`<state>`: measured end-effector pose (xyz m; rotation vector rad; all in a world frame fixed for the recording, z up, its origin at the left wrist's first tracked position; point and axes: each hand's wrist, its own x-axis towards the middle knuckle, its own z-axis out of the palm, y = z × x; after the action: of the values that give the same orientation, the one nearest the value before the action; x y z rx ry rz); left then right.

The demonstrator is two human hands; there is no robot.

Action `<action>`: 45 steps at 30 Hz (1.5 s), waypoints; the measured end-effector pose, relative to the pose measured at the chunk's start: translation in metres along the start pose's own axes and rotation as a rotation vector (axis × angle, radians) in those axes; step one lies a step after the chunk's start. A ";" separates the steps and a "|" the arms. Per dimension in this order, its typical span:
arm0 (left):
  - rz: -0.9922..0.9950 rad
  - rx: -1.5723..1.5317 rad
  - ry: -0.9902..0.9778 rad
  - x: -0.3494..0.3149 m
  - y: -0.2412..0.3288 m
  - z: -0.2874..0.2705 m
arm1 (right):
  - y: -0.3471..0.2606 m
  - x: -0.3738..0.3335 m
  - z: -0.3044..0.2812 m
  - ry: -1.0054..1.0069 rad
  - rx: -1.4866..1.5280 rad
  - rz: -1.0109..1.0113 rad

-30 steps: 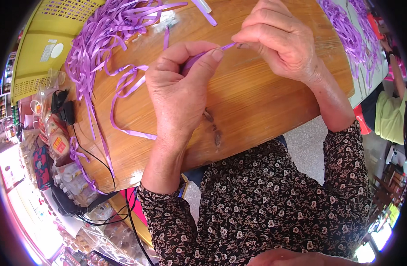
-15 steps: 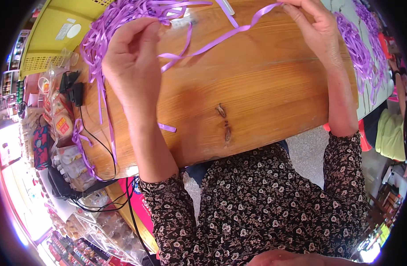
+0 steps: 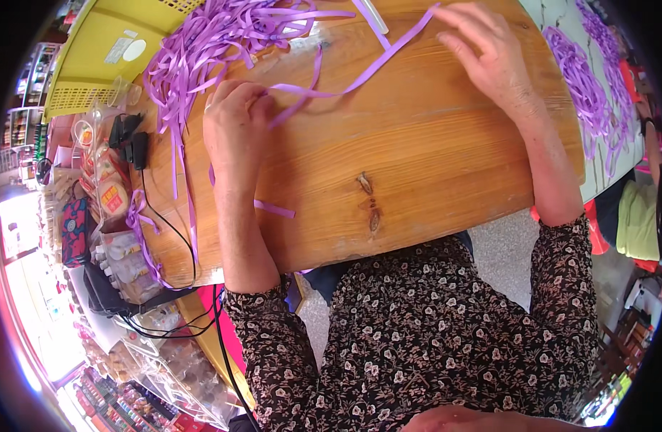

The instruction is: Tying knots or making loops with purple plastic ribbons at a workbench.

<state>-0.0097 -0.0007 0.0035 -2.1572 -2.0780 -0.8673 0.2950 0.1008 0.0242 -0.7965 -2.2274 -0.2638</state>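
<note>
My left hand [image 3: 237,129] is closed over the left part of a purple ribbon [image 3: 388,63], thumb against the curled fingers. The ribbon runs from there to the right, twists once, and rises toward my right hand [image 3: 493,61]. That hand hovers with thumb and fingers apart, and the ribbon's tip is just beside its fingertips. Behind my left hand lies a tangled heap of purple ribbons [image 3: 194,54], with loose strands trailing down the wooden table [image 3: 432,151]. A short ribbon end [image 3: 275,209] shows beside my left forearm.
A yellow-green plastic basket [image 3: 93,54] stands at the far left. Near it are a black plug adapter [image 3: 135,150] with a cable and bagged goods [image 3: 126,263]. More purple ribbons [image 3: 579,79] lie on a white surface to the right. A white strip [image 3: 374,16] rests at the far edge.
My right hand has opened from its pinch on the ribbon's end and shifted slightly left and down. My left hand has lowered toward the table, still closed on the ribbon.
</note>
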 end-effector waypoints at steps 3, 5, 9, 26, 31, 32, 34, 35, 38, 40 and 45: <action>0.018 -0.120 0.148 0.001 0.010 -0.001 | 0.001 -0.010 0.014 -0.026 0.108 -0.087; -0.161 -0.668 0.116 0.002 0.033 -0.003 | -0.020 -0.006 0.007 -0.024 0.289 -0.112; -0.190 -1.102 -0.114 -0.003 0.066 0.003 | -0.056 0.009 -0.013 0.014 0.395 -0.186; -0.322 -1.306 -0.395 -0.015 0.081 -0.002 | -0.069 0.005 0.004 -0.109 0.609 -0.225; -0.305 -1.150 -0.376 -0.018 0.085 -0.002 | -0.070 0.006 -0.002 -0.091 0.537 -0.227; -0.308 -1.148 -0.376 -0.018 0.084 -0.003 | -0.071 0.006 -0.003 -0.091 0.540 -0.227; -0.332 -1.166 -0.398 -0.018 0.083 -0.004 | -0.072 0.007 -0.005 -0.101 0.515 -0.249; -0.332 -1.166 -0.401 -0.018 0.083 -0.005 | -0.072 0.006 -0.005 -0.101 0.514 -0.247; -0.316 -1.024 -0.481 -0.017 0.073 -0.017 | -0.066 0.006 -0.009 -0.103 0.506 -0.255; -0.110 -0.710 -0.441 -0.020 0.062 -0.033 | -0.053 0.007 -0.019 -0.063 0.432 -0.269; 0.009 -0.611 -0.239 -0.034 0.019 -0.067 | -0.010 -0.006 -0.044 -0.068 0.351 -0.028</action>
<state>-0.0152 -0.0602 0.0534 -2.6655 -2.0971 -1.4681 0.3178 0.0717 0.0517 -0.5902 -2.2624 0.1423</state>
